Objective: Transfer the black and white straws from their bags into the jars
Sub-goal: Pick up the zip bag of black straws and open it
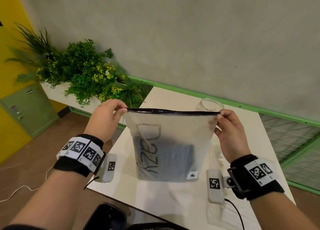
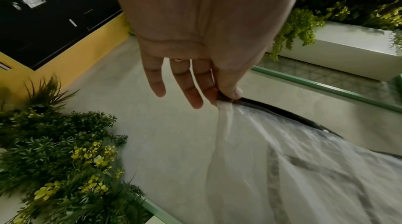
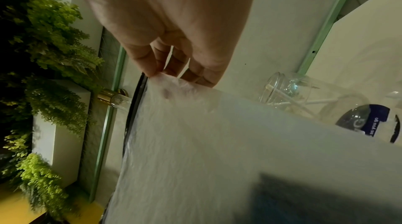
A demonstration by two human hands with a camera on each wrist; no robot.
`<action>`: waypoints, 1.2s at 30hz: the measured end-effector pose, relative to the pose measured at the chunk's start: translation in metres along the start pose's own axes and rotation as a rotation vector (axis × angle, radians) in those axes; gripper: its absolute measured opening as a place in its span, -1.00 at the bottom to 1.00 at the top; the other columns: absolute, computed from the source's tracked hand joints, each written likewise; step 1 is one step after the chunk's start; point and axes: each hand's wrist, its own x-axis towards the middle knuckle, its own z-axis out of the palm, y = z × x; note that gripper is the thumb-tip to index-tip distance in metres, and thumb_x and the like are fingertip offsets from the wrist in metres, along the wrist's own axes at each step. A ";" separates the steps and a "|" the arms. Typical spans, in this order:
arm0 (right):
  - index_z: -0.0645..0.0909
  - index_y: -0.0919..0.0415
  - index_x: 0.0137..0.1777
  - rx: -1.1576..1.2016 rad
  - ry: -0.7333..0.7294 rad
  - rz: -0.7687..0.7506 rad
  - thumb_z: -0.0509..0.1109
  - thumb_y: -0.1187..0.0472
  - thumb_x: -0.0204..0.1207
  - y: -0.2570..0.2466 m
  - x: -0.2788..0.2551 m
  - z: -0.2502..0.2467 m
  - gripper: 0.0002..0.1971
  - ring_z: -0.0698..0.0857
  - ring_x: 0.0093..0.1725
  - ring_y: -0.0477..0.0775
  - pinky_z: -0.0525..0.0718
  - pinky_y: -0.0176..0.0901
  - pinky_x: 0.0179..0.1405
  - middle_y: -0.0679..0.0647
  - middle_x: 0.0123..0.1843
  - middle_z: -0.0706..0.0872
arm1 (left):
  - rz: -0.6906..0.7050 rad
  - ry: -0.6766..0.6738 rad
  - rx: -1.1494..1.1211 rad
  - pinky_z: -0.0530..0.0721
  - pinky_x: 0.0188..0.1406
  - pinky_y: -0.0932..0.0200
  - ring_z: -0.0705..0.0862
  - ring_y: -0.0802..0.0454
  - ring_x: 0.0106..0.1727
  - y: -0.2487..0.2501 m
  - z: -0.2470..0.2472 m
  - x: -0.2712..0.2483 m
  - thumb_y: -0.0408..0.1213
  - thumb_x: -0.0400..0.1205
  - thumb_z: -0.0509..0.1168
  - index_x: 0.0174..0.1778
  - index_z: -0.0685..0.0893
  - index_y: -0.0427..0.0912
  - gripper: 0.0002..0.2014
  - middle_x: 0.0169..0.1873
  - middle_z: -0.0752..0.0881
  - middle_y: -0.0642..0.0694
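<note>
A frosted plastic bag (image 1: 170, 139) with a black zip strip along its top stands upright over the white table (image 1: 173, 198). A dark bundle (image 1: 166, 160) shows through its lower half. My left hand (image 1: 110, 115) pinches the bag's top left corner (image 2: 226, 100) between thumb and forefinger. My right hand (image 1: 230, 126) pinches the top right corner (image 3: 165, 78). Behind the bag a clear glass jar (image 1: 210, 104) stands; in the right wrist view the jar (image 3: 284, 90) holds white straws. The zip strip looks closed along its length.
A planter of green and yellow foliage (image 1: 86, 74) stands left of the table. A green rail (image 1: 225, 100) runs along the grey wall behind. A plastic bottle with a blue label (image 3: 374, 122) sits near the jar. A dark object (image 1: 107, 216) lies at the near edge.
</note>
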 end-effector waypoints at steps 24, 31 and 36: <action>0.48 0.06 0.13 -0.717 0.083 -0.462 0.34 0.31 0.61 -0.015 -0.029 -0.019 -0.81 0.57 0.09 -0.02 0.51 -0.28 0.09 -0.06 0.08 0.60 | 0.090 -0.382 0.203 0.58 -0.30 0.09 0.65 -0.04 -0.19 0.078 0.028 -0.016 0.21 0.69 -0.05 0.03 0.73 0.11 -0.54 -0.27 0.73 0.01; 0.36 -0.01 0.50 -1.653 -0.523 -0.806 0.57 -0.20 0.25 -0.002 -0.020 0.017 -0.18 0.44 0.46 0.18 0.24 0.17 0.42 -0.04 0.35 0.60 | 0.137 -0.343 0.012 0.66 0.07 0.10 0.70 0.07 0.09 0.080 0.041 -0.017 -0.09 0.60 0.28 0.15 0.74 0.16 -0.76 0.07 0.77 0.12; 0.62 0.03 -0.23 -1.733 -0.596 -0.866 0.60 0.14 0.29 0.003 -0.002 0.011 -0.82 0.65 -0.08 0.10 0.41 0.26 0.34 -0.12 -0.31 0.68 | 0.064 -0.279 -0.084 0.54 -0.28 0.19 0.65 0.12 -0.20 0.080 0.042 -0.018 0.11 0.64 0.18 0.00 0.79 0.09 -0.69 -0.30 0.75 0.09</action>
